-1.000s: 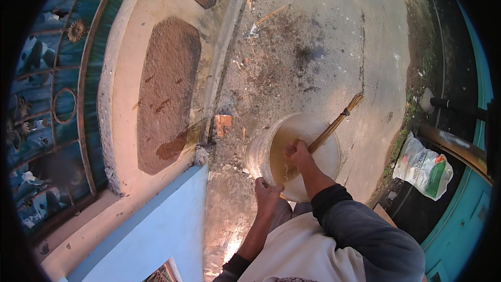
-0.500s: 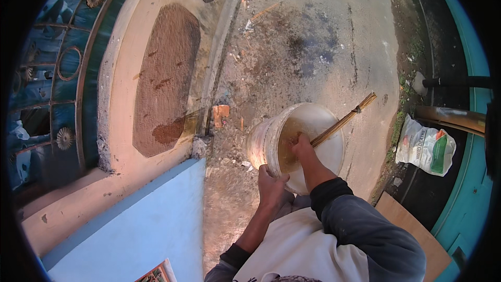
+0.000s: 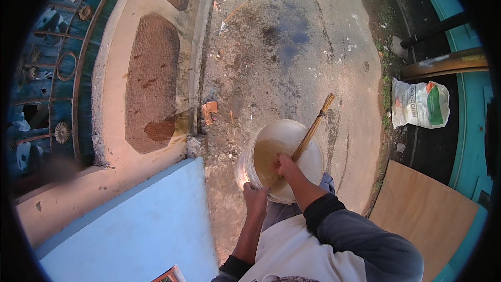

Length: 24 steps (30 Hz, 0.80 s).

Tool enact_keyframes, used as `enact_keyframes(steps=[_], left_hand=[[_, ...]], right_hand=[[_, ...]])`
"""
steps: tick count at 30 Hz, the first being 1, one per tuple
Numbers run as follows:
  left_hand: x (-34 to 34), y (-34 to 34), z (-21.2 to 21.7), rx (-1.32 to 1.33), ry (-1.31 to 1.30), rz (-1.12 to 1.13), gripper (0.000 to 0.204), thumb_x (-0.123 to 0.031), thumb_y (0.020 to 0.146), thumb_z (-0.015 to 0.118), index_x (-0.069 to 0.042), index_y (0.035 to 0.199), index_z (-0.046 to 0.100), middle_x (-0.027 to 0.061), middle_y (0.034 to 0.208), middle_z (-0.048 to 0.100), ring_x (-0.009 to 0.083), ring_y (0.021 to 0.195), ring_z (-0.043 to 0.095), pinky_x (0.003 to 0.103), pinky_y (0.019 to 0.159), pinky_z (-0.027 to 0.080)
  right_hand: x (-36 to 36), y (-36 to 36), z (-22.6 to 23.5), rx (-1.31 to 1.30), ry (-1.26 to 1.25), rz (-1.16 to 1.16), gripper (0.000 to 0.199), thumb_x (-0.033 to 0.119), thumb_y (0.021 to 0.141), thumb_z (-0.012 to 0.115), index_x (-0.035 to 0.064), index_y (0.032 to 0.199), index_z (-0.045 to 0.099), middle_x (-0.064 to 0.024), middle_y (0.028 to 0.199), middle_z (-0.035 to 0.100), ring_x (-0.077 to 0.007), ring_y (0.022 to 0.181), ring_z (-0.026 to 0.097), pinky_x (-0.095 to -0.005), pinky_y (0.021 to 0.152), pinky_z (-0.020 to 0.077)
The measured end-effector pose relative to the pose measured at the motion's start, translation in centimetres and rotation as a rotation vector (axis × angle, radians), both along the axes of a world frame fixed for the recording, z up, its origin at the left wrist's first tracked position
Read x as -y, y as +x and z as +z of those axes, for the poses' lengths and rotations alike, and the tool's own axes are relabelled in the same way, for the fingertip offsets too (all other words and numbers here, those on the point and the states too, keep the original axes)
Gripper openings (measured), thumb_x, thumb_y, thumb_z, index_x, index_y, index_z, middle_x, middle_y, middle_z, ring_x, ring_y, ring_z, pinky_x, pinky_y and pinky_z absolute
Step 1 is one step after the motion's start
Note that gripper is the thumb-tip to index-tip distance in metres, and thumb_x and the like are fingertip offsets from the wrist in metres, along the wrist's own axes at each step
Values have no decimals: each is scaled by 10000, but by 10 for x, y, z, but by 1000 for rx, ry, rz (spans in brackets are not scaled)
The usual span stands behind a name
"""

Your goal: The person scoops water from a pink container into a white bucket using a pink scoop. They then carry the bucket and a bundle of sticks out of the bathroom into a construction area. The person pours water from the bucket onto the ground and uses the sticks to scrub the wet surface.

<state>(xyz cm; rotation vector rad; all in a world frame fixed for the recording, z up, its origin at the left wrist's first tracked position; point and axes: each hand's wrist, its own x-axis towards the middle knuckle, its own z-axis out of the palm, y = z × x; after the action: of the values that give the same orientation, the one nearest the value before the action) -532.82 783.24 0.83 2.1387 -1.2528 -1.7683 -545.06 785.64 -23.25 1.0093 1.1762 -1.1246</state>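
A white bucket (image 3: pixel 313 163) with a smeared, stained outer side tilts in front of my body, its mouth facing me. Cloudy brownish water (image 3: pixel 266 152) lies in its left part. My left hand (image 3: pixel 255 196) is closed on the near-left rim. Inside the bucket is my right hand (image 3: pixel 284 166), fingers curled down at the water and partly hidden. A tied bundle of thin sticks (image 3: pixel 313 131), like a stick broom, leans out over the far right rim. Its lower end disappears behind my right hand; whether the fingers grip it is unclear.
A low wall (image 3: pixel 112 78) with brown panels and a metal grille (image 3: pixel 68 68) stand left. A light-blue surface (image 3: pixel 130 219) is near left. Broken brick (image 3: pixel 209 110) lies on the rough pavement. On the right are a white sack (image 3: pixel 420 104), a wooden board (image 3: pixel 417 203) and a pole (image 3: pixel 443 63).
My view has shifted, so the bucket and both hands appear further left and lower. The stick bundle stands steeper, and more of the water shows. My left hand stays on the rim.
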Motion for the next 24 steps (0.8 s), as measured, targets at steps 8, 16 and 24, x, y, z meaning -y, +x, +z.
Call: enact_keyframes(steps=[8, 16, 24], left_hand=[[-77, 38, -9, 14, -11, 107, 486, -66, 615, 703, 49, 1020, 461, 118, 932, 506, 191, 822, 511, 324, 729, 453], [-141, 5, 3, -33, -55, 22, 483, -58, 627, 702, 46, 1030, 456, 111, 923, 507, 180, 810, 506, 319, 711, 454], [-180, -45, -5, -110, -32, -15, 443, -67, 636, 700, 28, 1015, 492, 95, 893, 537, 176, 758, 529, 308, 689, 468]], right_hand=[[-48, -76, 88, 84, -933, -567, 330, 257, 985, 448, -36, 1111, 533, -181, 1070, 614, -337, 1033, 604, -442, 960, 494], [-115, -20, 25, 11, 185, 34, 333, 275, 995, 438, -32, 1066, 546, -186, 1030, 620, -342, 943, 607, -478, 901, 513], [-179, -167, 97, -8, -1103, -751, 300, 271, 978, 490, 10, 1068, 608, -187, 1062, 646, -324, 1008, 634, -451, 891, 537]])
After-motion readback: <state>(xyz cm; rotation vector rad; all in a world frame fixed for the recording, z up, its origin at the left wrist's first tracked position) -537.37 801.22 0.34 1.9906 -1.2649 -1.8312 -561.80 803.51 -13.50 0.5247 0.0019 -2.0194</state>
